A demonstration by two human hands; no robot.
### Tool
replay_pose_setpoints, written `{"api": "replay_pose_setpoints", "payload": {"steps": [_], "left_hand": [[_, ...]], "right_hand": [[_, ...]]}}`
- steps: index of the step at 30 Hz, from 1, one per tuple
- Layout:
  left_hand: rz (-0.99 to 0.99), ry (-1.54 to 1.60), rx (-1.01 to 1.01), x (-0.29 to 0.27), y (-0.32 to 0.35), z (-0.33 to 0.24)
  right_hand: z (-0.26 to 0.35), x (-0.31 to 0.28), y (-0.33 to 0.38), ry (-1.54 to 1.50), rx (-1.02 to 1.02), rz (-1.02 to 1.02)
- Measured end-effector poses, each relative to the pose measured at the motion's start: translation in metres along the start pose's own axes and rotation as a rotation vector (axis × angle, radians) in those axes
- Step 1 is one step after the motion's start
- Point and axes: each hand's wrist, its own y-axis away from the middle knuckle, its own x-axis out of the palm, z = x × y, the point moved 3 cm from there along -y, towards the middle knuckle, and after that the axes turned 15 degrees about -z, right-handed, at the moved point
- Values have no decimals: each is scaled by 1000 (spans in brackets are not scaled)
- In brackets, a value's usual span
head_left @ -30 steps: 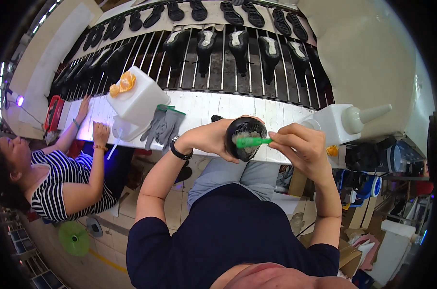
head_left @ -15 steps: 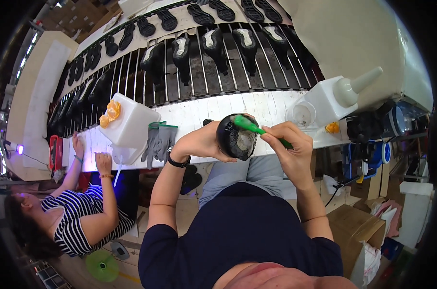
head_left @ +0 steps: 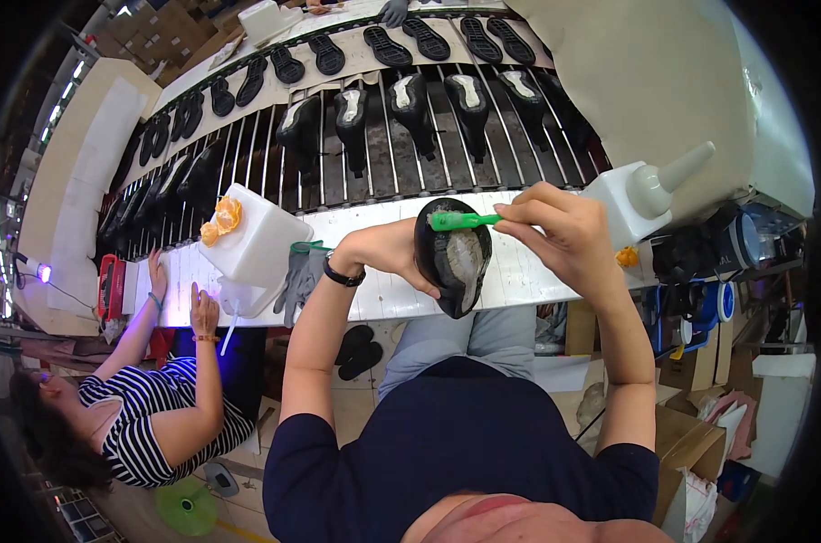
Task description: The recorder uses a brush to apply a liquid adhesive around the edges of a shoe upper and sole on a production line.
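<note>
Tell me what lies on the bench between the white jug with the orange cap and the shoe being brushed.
In the head view, a pair of grey gloves lies between the white jug and the shoe, along with the left hand gripping it.

Cardboard boxes (head_left: 700, 443), brown and open, stand on the floor at lower right beside the person's chair. More brown cartons (head_left: 134, 27) are stacked at upper left beyond the conveyor. No screens or signs show.

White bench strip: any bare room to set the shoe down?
Bare white bench lies under the shoe, between the grey gloves and the nozzle bottle. Left of the gloves it is crowded: white jug, co-worker's hands. The conveyor is full of shoes.
</note>
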Motion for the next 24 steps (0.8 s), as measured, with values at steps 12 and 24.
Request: {"api": "replay_pose_setpoints", "payload": {"steps": [12, 24], "left_hand": [[-329, 335, -64, -30, 22, 56], [-1144, 446, 113, 15, 16, 140]], "right_hand": [[-71, -36, 65, 60, 536, 14], [-139, -23, 194, 870, 845, 100]]}}
